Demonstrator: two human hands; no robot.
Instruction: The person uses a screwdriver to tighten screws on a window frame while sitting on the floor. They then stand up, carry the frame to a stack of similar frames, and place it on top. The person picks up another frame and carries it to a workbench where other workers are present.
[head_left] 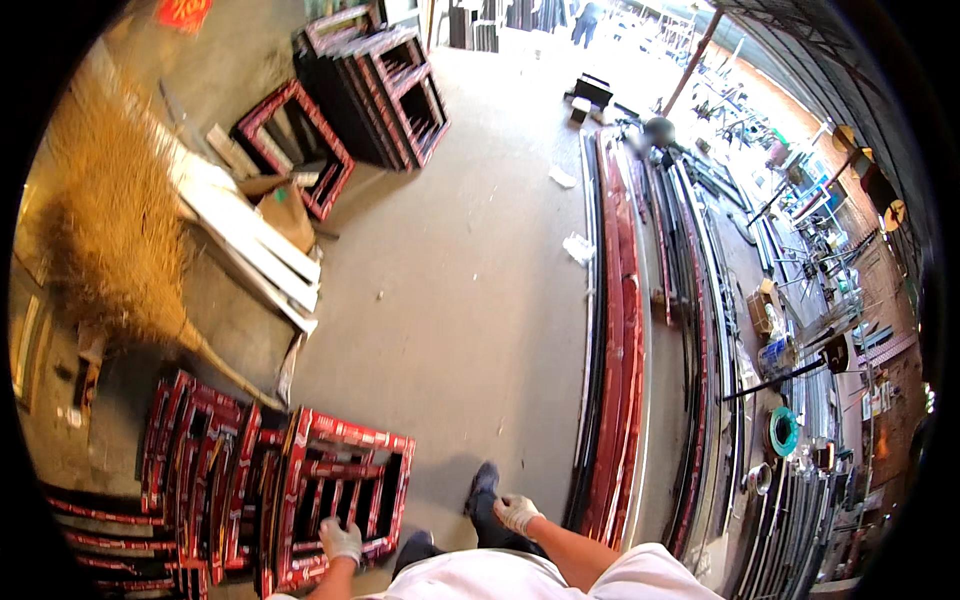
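Observation:
My left hand (pixel 341 540), in a pale work glove, is over the lower part of a rectangular frame (pixel 352 434) wrapped in red-and-black film. Its fingers are apart, and no grip on the frame shows. More such frames (pixel 205 450) stand on edge in a packed row to the left. My right hand (pixel 516 513), gloved likewise, hangs before my dark trouser leg. Its fingers are loosely bent, with nothing visible in them.
A large straw broom (pixel 120 220) leans at the left, near white boards (pixel 255 250). Further back stands another frame stack (pixel 375 105). Long red and black profiles (pixel 617 340) lie along the floor at right. A green-blue roll (pixel 783 432) is beyond them. Someone (pixel 586 24) stands far off.

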